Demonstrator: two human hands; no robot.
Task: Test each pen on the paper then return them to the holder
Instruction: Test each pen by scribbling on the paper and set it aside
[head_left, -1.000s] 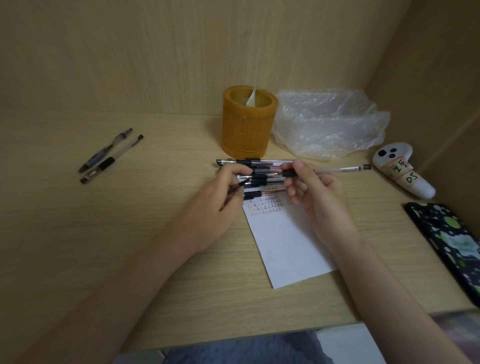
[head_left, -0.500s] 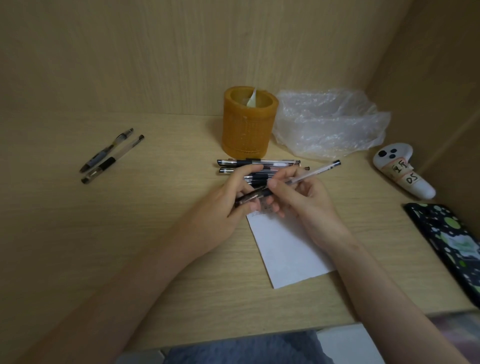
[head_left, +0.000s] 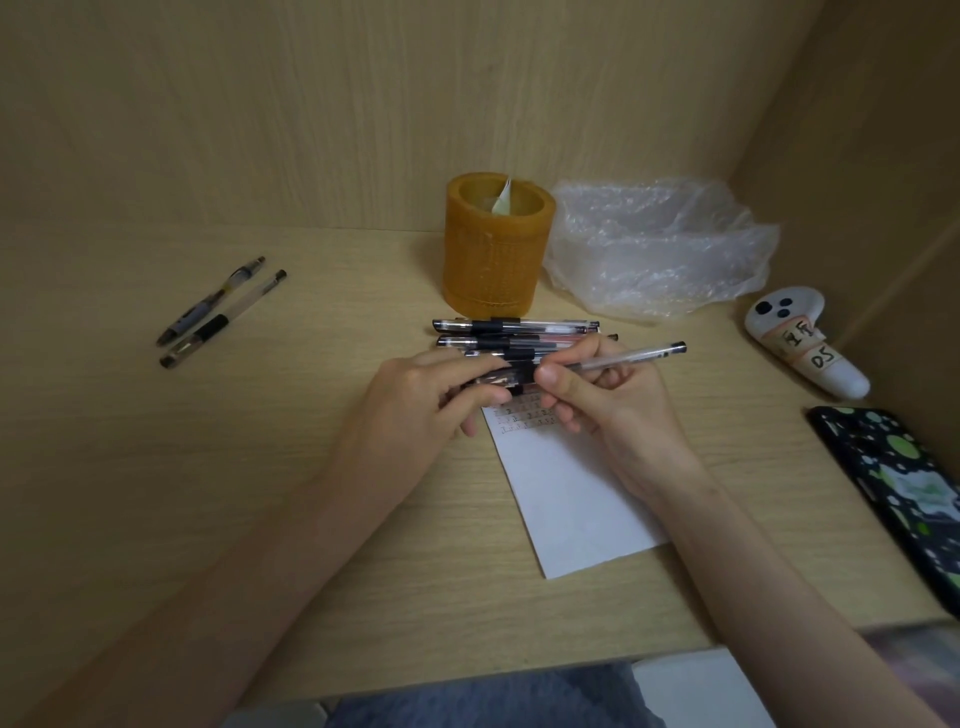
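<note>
Head cam: right hand (head_left: 618, 410) pinches a clear pen (head_left: 631, 357) with a black end over the paper (head_left: 571, 499), which has rows of scribbles. Left hand (head_left: 415, 410) is closed on its black cap (head_left: 498, 378). More pens (head_left: 514, 327) lie by the round amber holder (head_left: 493, 249). A white controller (head_left: 802, 348) is marked "DS".

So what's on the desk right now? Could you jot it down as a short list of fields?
holder: orange cylinder at the back, upright, no pens visible in it
pens in a row: several lying side by side in front of the holder
pens set apart: two on the desk's left
paper: white sheet with rows of test marks at its top
right hand: holds a clear pen
left hand: grips the pen's dark cap end
other items: plastic bag, white controller, patterned phone
</note>
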